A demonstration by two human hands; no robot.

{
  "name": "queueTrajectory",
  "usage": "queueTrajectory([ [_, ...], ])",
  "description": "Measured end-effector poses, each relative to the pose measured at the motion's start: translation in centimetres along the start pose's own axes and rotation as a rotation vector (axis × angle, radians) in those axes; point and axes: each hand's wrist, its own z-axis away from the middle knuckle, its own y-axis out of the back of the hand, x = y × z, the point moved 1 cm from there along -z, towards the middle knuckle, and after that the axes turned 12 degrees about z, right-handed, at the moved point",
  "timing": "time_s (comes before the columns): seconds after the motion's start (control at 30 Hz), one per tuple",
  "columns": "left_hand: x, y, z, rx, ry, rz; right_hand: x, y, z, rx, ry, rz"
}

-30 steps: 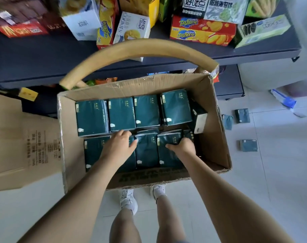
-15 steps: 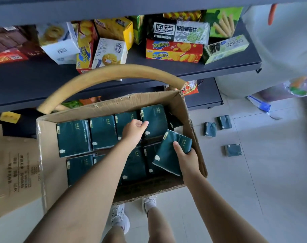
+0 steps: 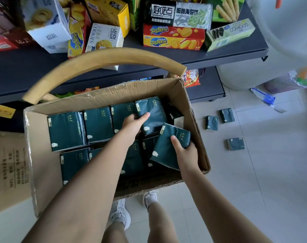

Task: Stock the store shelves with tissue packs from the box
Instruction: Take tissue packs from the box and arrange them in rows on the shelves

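Note:
An open cardboard box (image 3: pixel 196 130) stands on the floor in front of the shelves, filled with several dark green tissue packs (image 3: pixel 66 130). My right hand (image 3: pixel 185 153) grips one tissue pack (image 3: pixel 168 146), tilted and raised above the others at the box's right side. My left hand (image 3: pixel 133 122) reaches into the back row and grips another tissue pack (image 3: pixel 155 114) by its left edge, thumb on top.
A dark shelf (image 3: pixel 219 55) above the box carries biscuit and cookie boxes (image 3: pixel 173 38). A lower shelf (image 3: pixel 208 88) holds snack bags. Three tissue packs (image 3: pixel 235 144) lie on the tiled floor to the right. A box flap (image 3: pixel 9 172) spreads left. My feet are below the box.
My left hand moved from the front row to the back row and took hold of a pack there. My right hand lifted one pack out of the front row and tilted it.

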Motion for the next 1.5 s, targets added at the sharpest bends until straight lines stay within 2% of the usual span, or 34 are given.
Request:
queueTrajectory([
  [0.17,-0.9,3.0,0.7,0.045,-0.019,0.219,-0.7,0.1,0.3,-0.031,0.049,0.026],
  [0.33,-1.3,6.0,2.6,0.070,-0.037,0.426,-1.2,0.5,1.2,-0.173,0.041,0.008],
  [0.5,0.0,8.8,6.5,0.019,-0.144,0.491,-3.8,1.6,4.0,-0.114,0.143,0.026],
  [0.77,9.3,13.1,17.5,-0.072,-0.480,0.311,-13.5,5.8,11.7,0.031,0.393,0.027],
  [0.97,17.9,14.8,26.0,-0.151,-0.674,0.388,-22.6,9.7,18.2,0.056,0.589,0.098],
  [1.17,25.4,14.8,33.4,-0.155,-0.899,0.438,-31.0,14.6,24.2,0.178,0.768,0.198],
  [1.5,33.3,12.7,39.8,-0.113,-1.110,0.484,-41.4,21.0,26.1,0.234,0.971,0.263],
])
